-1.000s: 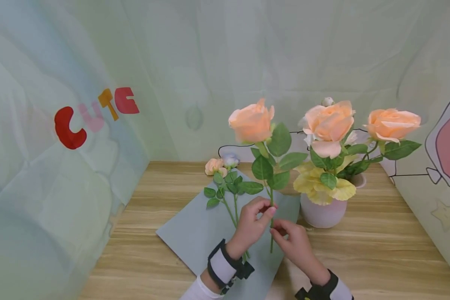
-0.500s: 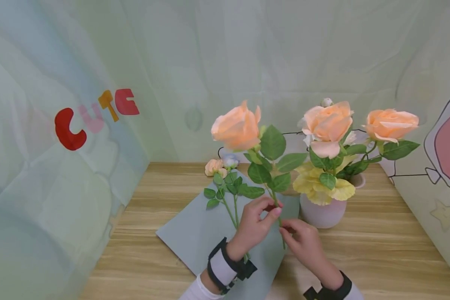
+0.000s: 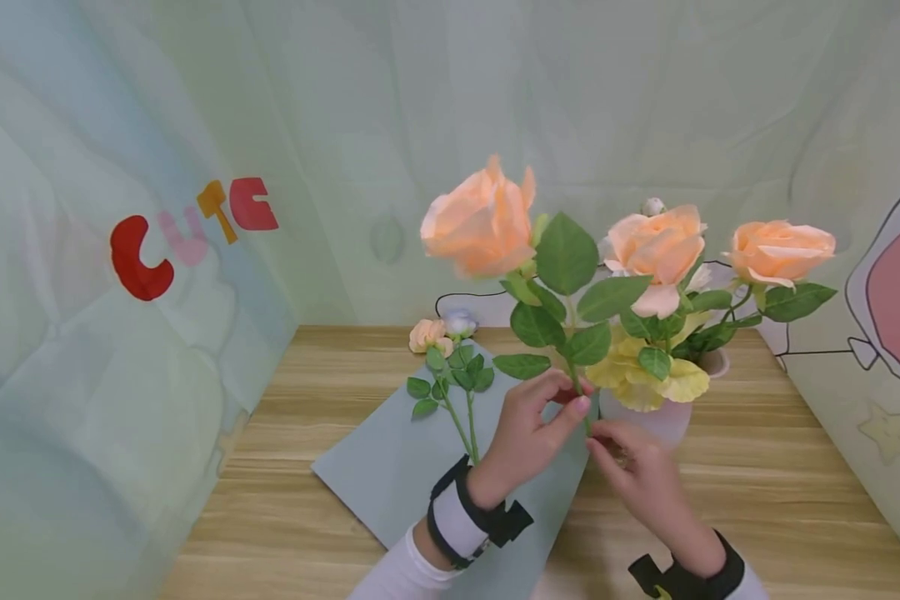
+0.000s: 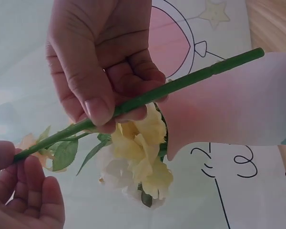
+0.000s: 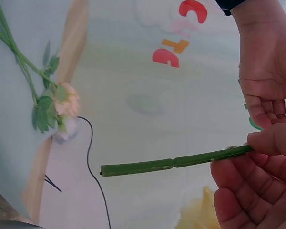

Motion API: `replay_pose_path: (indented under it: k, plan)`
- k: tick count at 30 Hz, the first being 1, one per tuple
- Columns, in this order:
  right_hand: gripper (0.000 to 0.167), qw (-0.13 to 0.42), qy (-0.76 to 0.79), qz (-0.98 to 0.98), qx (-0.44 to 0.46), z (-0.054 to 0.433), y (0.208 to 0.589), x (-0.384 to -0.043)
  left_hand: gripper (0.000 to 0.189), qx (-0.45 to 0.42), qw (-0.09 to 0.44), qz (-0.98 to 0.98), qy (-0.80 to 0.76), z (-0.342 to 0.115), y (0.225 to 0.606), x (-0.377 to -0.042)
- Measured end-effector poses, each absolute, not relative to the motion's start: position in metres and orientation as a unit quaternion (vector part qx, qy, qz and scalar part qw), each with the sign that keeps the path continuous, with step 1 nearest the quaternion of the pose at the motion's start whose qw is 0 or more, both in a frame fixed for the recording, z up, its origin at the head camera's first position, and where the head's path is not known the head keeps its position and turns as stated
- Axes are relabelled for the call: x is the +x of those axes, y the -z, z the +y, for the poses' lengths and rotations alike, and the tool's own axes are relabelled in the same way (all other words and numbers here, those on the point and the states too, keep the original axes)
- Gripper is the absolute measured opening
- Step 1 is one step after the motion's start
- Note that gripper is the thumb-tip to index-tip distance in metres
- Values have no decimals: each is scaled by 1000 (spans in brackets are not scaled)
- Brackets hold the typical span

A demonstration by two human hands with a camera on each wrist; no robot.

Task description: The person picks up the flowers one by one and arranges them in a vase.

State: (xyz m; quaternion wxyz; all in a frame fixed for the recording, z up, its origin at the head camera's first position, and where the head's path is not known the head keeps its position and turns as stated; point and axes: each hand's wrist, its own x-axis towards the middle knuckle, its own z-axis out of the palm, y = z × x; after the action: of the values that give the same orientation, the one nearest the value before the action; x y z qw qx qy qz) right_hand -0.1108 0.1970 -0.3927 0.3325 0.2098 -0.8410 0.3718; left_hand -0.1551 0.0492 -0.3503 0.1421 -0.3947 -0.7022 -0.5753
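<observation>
Both hands pinch the green stem of a peach artificial rose (image 3: 482, 221), its bloom tilted left. My left hand (image 3: 536, 433) grips just below the leaves; in the left wrist view its fingertips (image 4: 34, 174) show on the stem. Lower down, my right hand (image 3: 645, 479) holds the stem (image 4: 190, 82) between thumb and fingers, and the cut end (image 5: 107, 170) sticks out past that grip. Right behind the hands stands a pale pink vase (image 4: 229, 102) of artificial flowers, including peach roses (image 3: 783, 250) and a yellow flower (image 3: 633, 371).
Two smaller stems, one with a peach bloom (image 3: 429, 335) and one pale blue (image 3: 460, 322), lie on a grey-blue sheet (image 3: 390, 467) on the wooden table (image 3: 270, 500). A printed cloth backdrop (image 3: 345, 167) surrounds the table's back and sides.
The rose has tilted left, then risen and moved right toward the vase with both hands. Its leaves now overlap the vase's flowers in the head view. The stems on the sheet stay put.
</observation>
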Motion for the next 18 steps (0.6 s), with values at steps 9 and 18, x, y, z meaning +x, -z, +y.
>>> replay_pose_path:
  k: [9, 18]
  plan:
    - [18, 353, -349, -838, 227, 208, 372, -110, 11, -387, 141, -705, 578, 52, 333, -156]
    - [32, 384, -326, -829, 242, 218, 354, -112, 22, -409, 160, -694, 570, 55, 317, -158]
